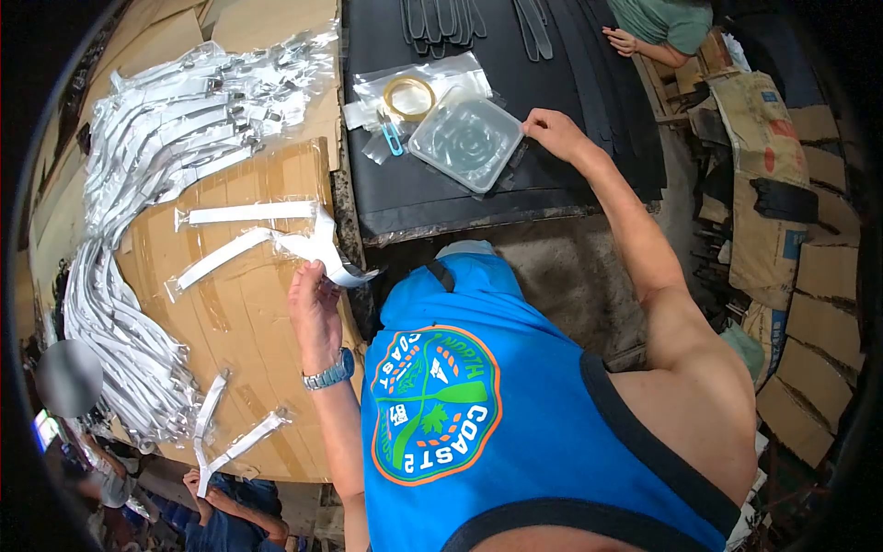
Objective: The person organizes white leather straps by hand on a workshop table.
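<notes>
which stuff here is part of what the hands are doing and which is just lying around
In hand:
left hand holding a bagged white strip
right hand at the clear plastic box

Lying about:
tape roll
blue clip
black gloves
cardboard boxes

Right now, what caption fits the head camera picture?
Left hand holds a bagged white strap; right hand touches a clear plastic box.

This is a small packing workshop. A cardboard-covered table (267,368) holds heaps of clear bagged strips (175,129) along its far and left edges. Just right of it lies a black work mat (441,198) with a tape roll (409,97). Further right, flattened cartons (791,276) are stacked.
</notes>
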